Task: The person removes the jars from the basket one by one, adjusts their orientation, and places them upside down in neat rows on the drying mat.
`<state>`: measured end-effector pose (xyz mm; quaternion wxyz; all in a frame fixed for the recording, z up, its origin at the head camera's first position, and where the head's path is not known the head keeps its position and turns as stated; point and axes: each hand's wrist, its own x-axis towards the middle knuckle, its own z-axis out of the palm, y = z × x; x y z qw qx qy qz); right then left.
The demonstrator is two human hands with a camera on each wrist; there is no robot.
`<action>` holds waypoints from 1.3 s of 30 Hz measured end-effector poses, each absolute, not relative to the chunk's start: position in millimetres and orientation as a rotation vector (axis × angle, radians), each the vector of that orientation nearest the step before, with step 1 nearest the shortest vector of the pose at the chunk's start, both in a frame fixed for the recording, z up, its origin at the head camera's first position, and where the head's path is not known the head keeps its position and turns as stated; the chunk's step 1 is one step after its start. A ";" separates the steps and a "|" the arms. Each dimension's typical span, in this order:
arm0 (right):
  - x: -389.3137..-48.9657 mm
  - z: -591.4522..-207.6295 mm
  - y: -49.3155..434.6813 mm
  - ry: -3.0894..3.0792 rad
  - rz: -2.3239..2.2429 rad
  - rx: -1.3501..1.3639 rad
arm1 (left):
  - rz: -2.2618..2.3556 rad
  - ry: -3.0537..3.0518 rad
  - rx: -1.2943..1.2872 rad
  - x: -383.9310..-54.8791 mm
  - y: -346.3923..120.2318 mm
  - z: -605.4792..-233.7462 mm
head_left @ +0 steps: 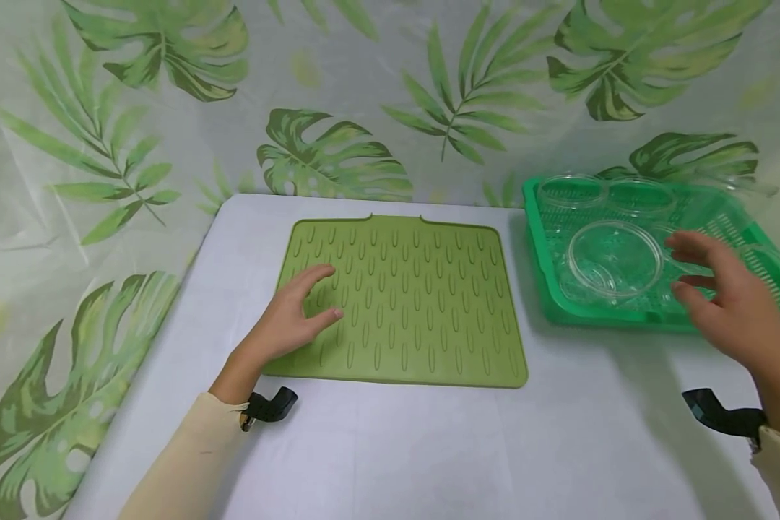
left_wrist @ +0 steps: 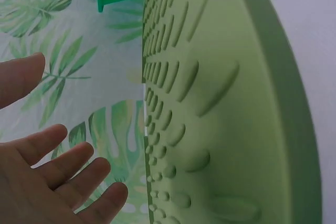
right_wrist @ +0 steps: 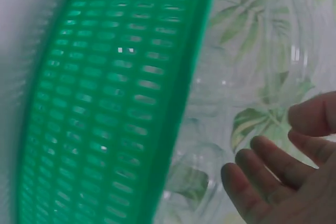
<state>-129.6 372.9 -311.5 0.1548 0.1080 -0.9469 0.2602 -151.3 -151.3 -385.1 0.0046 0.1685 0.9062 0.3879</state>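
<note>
A flat olive-green mat [head_left: 403, 318] with rows of raised oval ridges lies on the white table. Over its left part hovers my left hand [head_left: 286, 318], fingers spread and holding nothing; in the left wrist view the fingers look apart from the mat. To the right stands a green plastic basket [head_left: 591, 315] with slotted walls, holding several clear round containers [head_left: 614, 285]. My right hand [head_left: 731, 303] is above the basket's front right side, thumb and fingers parted with nothing between them. The right wrist view shows its fingertips [right_wrist: 257, 142] beside the clear containers, apparently without contact.
The white tabletop [head_left: 390, 448] stretches in front of the mat. Behind and to the left hangs a sheet [head_left: 338, 72] printed with green leaves. Black wrist mounts [head_left: 271, 406] sit on both forearms.
</note>
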 end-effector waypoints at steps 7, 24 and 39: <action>-138.2 -320.5 372.0 -2.859 0.892 0.345 | 1.397 2.699 0.503 -153.1 -146.7 -389.5; -167.2 -334.1 360.2 -2.877 1.139 0.432 | 1.372 2.626 0.471 -152.4 -136.5 -392.3; -166.2 -321.5 356.0 -2.816 1.127 0.345 | 1.269 2.692 0.421 -149.7 -143.5 -396.2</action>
